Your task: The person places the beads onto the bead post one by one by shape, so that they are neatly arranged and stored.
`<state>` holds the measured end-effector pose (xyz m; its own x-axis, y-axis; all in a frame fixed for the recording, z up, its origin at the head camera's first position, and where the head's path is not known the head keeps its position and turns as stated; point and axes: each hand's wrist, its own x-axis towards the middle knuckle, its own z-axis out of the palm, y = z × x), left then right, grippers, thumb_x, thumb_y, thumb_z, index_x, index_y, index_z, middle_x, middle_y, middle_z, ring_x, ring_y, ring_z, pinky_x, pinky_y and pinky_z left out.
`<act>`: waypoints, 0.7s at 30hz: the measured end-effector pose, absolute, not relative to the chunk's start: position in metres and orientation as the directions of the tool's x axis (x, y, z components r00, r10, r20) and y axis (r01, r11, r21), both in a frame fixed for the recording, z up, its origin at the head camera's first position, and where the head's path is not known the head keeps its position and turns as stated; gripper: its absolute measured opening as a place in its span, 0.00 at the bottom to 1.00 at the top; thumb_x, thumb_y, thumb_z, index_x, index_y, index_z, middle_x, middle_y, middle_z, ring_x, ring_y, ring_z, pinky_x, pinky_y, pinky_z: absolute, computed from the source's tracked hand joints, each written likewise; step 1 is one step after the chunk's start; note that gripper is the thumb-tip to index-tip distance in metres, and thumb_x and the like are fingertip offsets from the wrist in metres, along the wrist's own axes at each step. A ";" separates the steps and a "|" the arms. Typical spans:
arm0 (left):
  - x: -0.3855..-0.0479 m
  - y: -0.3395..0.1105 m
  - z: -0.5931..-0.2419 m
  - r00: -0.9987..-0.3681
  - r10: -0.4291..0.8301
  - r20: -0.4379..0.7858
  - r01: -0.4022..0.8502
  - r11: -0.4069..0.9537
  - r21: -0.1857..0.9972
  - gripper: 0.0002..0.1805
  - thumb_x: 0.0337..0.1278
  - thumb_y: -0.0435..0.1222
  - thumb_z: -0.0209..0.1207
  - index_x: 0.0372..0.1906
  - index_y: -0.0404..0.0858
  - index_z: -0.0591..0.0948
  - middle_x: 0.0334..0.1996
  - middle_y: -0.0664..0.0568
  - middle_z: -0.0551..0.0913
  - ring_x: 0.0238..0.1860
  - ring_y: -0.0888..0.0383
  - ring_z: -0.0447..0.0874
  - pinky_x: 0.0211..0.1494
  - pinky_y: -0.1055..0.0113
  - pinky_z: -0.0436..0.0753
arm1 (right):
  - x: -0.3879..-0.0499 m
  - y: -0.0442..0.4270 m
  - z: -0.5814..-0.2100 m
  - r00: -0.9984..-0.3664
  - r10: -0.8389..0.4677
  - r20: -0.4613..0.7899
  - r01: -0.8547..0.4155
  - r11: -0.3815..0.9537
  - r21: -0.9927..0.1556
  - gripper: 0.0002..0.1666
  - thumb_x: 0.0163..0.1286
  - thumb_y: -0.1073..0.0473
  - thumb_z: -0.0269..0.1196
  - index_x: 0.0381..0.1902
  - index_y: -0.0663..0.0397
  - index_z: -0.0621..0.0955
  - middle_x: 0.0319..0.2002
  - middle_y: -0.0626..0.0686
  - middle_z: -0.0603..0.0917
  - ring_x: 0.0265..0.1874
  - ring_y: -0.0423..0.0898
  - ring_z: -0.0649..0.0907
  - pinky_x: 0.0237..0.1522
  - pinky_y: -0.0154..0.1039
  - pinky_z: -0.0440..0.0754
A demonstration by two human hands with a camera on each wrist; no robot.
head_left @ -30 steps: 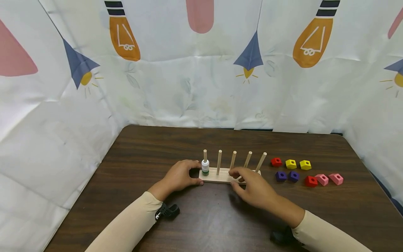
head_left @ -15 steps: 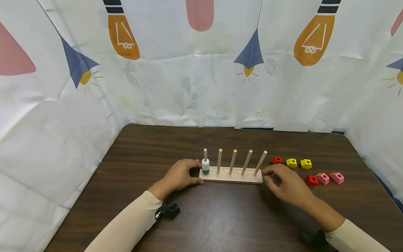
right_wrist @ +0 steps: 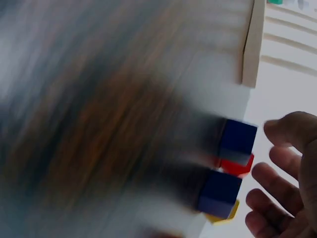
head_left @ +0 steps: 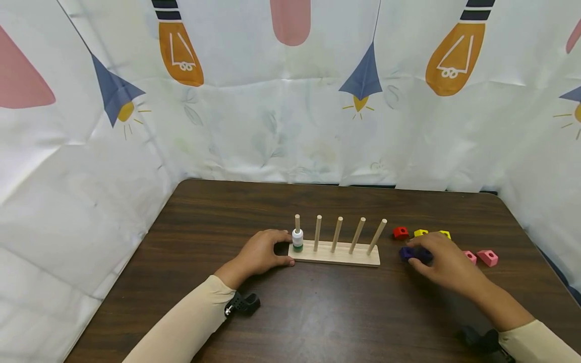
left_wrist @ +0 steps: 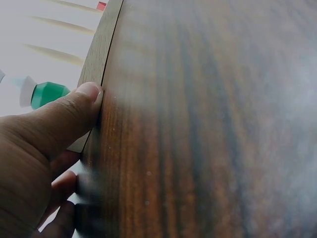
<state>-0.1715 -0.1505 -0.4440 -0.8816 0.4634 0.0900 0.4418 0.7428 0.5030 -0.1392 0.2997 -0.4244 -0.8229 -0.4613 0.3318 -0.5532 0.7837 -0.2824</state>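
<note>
Pegboard [head_left: 334, 255] of pale wood lies near the middle of the worktop [head_left: 317, 312], its 5 pegs [head_left: 337, 235] standing in a row; the leftmost peg carries a white piece [head_left: 297, 237] above a green piece [head_left: 297, 248]. At that same end the left hand [head_left: 256, 254] grips the board, thumb along the near edge and fingers round the far side. Off the board's other end, the right hand [head_left: 447, 262] is at 2 dark blue blocks [head_left: 407, 253], thumb held apart from its loosely bent fingers; it has hold of neither block, and whether a fingertip touches them I cannot tell. Behind the blue blocks sit a red block [head_left: 401, 233] and 2 yellow blocks [head_left: 420, 233], the yellow ones partly covered by the right hand. To its right are 2 pink blocks [head_left: 488, 258], 1 of them partly hidden. Both arms wear cream sleeves [head_left: 181, 322], with a black device [head_left: 242, 305] at each wrist. Beyond the worktop hangs white cloth [head_left: 245, 131] printed with orange bulbs and blue lamps.
</note>
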 end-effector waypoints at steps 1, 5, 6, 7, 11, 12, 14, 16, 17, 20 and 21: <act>-0.172 -0.150 -0.444 -0.881 0.464 0.091 0.443 0.742 0.503 0.28 0.47 0.49 0.79 0.56 0.46 0.87 0.59 0.51 0.84 0.65 0.49 0.78 0.67 0.48 0.74 | -0.140 0.302 -0.425 -0.819 -0.470 0.328 -0.559 0.782 -0.275 0.21 0.52 0.63 0.80 0.44 0.53 0.86 0.43 0.50 0.87 0.48 0.57 0.83 0.49 0.62 0.80; -0.171 -0.150 -0.444 -0.883 0.461 0.090 0.440 0.742 0.506 0.28 0.47 0.49 0.79 0.55 0.46 0.87 0.59 0.51 0.84 0.65 0.49 0.78 0.67 0.49 0.75 | -0.144 0.307 -0.427 -0.810 -0.498 0.310 -0.576 0.774 -0.263 0.21 0.51 0.62 0.81 0.44 0.53 0.86 0.42 0.50 0.87 0.45 0.56 0.84 0.48 0.61 0.82; -0.171 -0.150 -0.444 -0.883 0.460 0.090 0.438 0.743 0.506 0.28 0.47 0.49 0.79 0.55 0.46 0.87 0.59 0.51 0.84 0.65 0.49 0.78 0.67 0.49 0.75 | -0.144 0.307 -0.427 -0.809 -0.503 0.304 -0.578 0.772 -0.264 0.21 0.51 0.62 0.81 0.44 0.53 0.87 0.42 0.50 0.88 0.46 0.57 0.84 0.48 0.62 0.82; -0.171 -0.150 -0.444 -0.884 0.459 0.089 0.437 0.743 0.506 0.28 0.47 0.49 0.79 0.55 0.46 0.87 0.59 0.51 0.84 0.64 0.49 0.79 0.67 0.49 0.75 | -0.145 0.308 -0.427 -0.809 -0.507 0.297 -0.580 0.771 -0.263 0.21 0.51 0.62 0.81 0.44 0.53 0.87 0.43 0.51 0.88 0.46 0.58 0.84 0.48 0.62 0.82; -0.171 -0.150 -0.444 -0.886 0.456 0.086 0.432 0.745 0.508 0.28 0.47 0.49 0.79 0.55 0.47 0.87 0.60 0.50 0.84 0.65 0.49 0.78 0.67 0.48 0.75 | -0.148 0.308 -0.428 -0.821 -0.510 0.257 -0.568 0.774 -0.278 0.19 0.53 0.63 0.80 0.43 0.52 0.87 0.43 0.51 0.88 0.47 0.60 0.84 0.50 0.64 0.81; -0.171 -0.150 -0.444 -0.886 0.455 0.085 0.431 0.744 0.510 0.28 0.47 0.49 0.79 0.56 0.47 0.87 0.60 0.50 0.84 0.65 0.49 0.78 0.67 0.48 0.75 | -0.148 0.308 -0.427 -0.826 -0.507 0.245 -0.561 0.778 -0.283 0.18 0.54 0.63 0.80 0.43 0.52 0.87 0.43 0.51 0.88 0.48 0.60 0.84 0.50 0.64 0.81; -0.172 -0.150 -0.444 -0.887 0.455 0.083 0.429 0.743 0.513 0.28 0.47 0.49 0.79 0.56 0.47 0.87 0.60 0.49 0.84 0.65 0.49 0.78 0.67 0.48 0.75 | -0.150 0.308 -0.428 -0.836 -0.499 0.228 -0.547 0.786 -0.286 0.17 0.54 0.62 0.79 0.42 0.51 0.87 0.42 0.51 0.87 0.48 0.61 0.83 0.50 0.64 0.80; -0.172 -0.150 -0.444 -0.887 0.455 0.084 0.429 0.742 0.515 0.28 0.47 0.49 0.79 0.56 0.47 0.87 0.60 0.49 0.83 0.65 0.49 0.78 0.67 0.48 0.75 | -0.151 0.307 -0.428 -0.842 -0.493 0.220 -0.539 0.794 -0.281 0.15 0.55 0.62 0.79 0.41 0.51 0.88 0.41 0.50 0.87 0.48 0.61 0.83 0.50 0.64 0.81; -0.172 -0.150 -0.444 -0.887 0.455 0.084 0.429 0.742 0.515 0.28 0.47 0.49 0.79 0.56 0.47 0.87 0.60 0.49 0.83 0.65 0.49 0.78 0.67 0.48 0.75 | -0.151 0.307 -0.428 -0.842 -0.493 0.220 -0.538 0.797 -0.275 0.15 0.55 0.61 0.79 0.40 0.51 0.88 0.40 0.49 0.87 0.48 0.60 0.83 0.50 0.63 0.81; -0.172 -0.150 -0.444 -0.885 0.458 0.087 0.433 0.739 0.516 0.28 0.47 0.48 0.79 0.56 0.46 0.88 0.60 0.49 0.84 0.65 0.49 0.78 0.67 0.49 0.75 | -0.153 0.305 -0.427 -0.837 -0.495 0.234 -0.545 0.797 -0.261 0.14 0.55 0.61 0.79 0.39 0.50 0.88 0.39 0.49 0.87 0.45 0.57 0.83 0.47 0.61 0.82; -0.172 -0.150 -0.444 -0.884 0.459 0.089 0.436 0.738 0.515 0.28 0.46 0.48 0.79 0.55 0.46 0.88 0.60 0.49 0.84 0.65 0.49 0.78 0.67 0.49 0.75 | -0.153 0.305 -0.426 -0.832 -0.497 0.246 -0.551 0.794 -0.258 0.14 0.54 0.61 0.80 0.39 0.49 0.88 0.39 0.49 0.87 0.45 0.56 0.83 0.47 0.60 0.82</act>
<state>-0.1718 -0.1497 -0.4437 -0.8837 0.4594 0.0892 0.4358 0.7383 0.5148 -0.1533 0.3048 -0.4262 -0.8320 -0.4973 0.2458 -0.5507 0.7937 -0.2582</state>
